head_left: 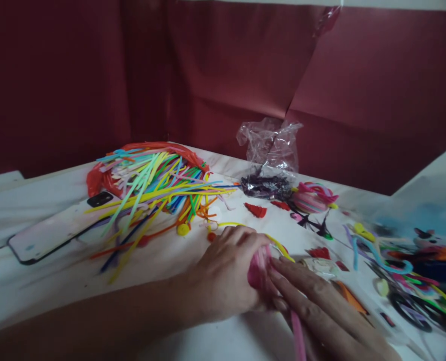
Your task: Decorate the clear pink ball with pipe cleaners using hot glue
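Observation:
My left hand (226, 271) is closed around a pink bundle of pipe cleaners (259, 268) over the front part of the white table. My right hand (313, 301) presses against the right side of that bundle, its fingers together, and a pink strand runs down between its fingers toward the bottom edge. A yellow strand (279, 243) curves just behind both hands. The underside of the bundle and my right thumb are mostly hidden.
Many coloured pipe cleaners (151, 175) spill from a red bag at the left, beside a phone (60, 230). Behind stand a clear plastic bag (271, 150) and a pink bundled piece (313, 197). Black-handled scissors (409, 311) and mixed strands lie at the right.

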Demonstrator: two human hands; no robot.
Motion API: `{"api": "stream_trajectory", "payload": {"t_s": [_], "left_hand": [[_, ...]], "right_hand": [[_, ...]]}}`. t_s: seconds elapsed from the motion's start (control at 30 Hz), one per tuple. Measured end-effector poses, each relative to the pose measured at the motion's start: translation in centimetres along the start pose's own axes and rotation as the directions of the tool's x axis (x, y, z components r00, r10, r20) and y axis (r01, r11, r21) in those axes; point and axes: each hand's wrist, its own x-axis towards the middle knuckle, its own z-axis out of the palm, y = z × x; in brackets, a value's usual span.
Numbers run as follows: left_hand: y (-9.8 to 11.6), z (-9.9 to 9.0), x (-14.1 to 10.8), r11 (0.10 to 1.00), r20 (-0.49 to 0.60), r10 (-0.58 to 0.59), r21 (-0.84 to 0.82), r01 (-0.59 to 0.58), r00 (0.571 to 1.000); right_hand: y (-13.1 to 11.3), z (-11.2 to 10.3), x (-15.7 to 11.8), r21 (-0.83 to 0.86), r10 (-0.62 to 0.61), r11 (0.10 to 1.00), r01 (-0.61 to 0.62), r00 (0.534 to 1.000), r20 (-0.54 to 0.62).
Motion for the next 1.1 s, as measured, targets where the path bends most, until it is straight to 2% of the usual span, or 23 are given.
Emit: {"api": "stream_trajectory", "payload": {"t_s": [0.13,0.27,0.43,0.7,0.93,1.1], "left_hand": [[0.1,0.3,-0.3,1.000,-0.001,-0.013,-0.024,0.013,1.000],[0.0,0.5,-0.3,0.998,0.007,-0.056,-0.025,0.057,0.998],[-0.1,0.5,-0.4,0.998,-0.020,-0.061,0.001,0.061,0.998],[0.4,0.0,-0.2,0.999,0.013,-0.043,0.023,0.043,0.999],[0.3,0.2,-0.3,0.999,0.010,-0.034,0.040,0.034,0.999],[0.4,0.1,-0.4,0.998,0.028,-0.048,0.045,0.046,0.998]], "right_hand": [[0.4,0.1,-0.7,0.082,-0.009,0.997,0.008,1.000,0.016],[0.7,-0.4,-1.4,0.088,0.054,0.994,-0.061,0.995,0.080],[0.4,-0.4,-1.6,0.072,0.101,0.992,-0.104,0.994,0.039],[0.6,-0.1,-1.1,0.074,0.016,0.997,-0.019,0.999,0.049],[0.9,-0.1,-1.1,-0.027,-0.055,0.998,0.056,0.998,0.042],[1.0,-0.4,-1.1,-0.084,-0.100,0.991,0.106,0.992,0.081]]}}
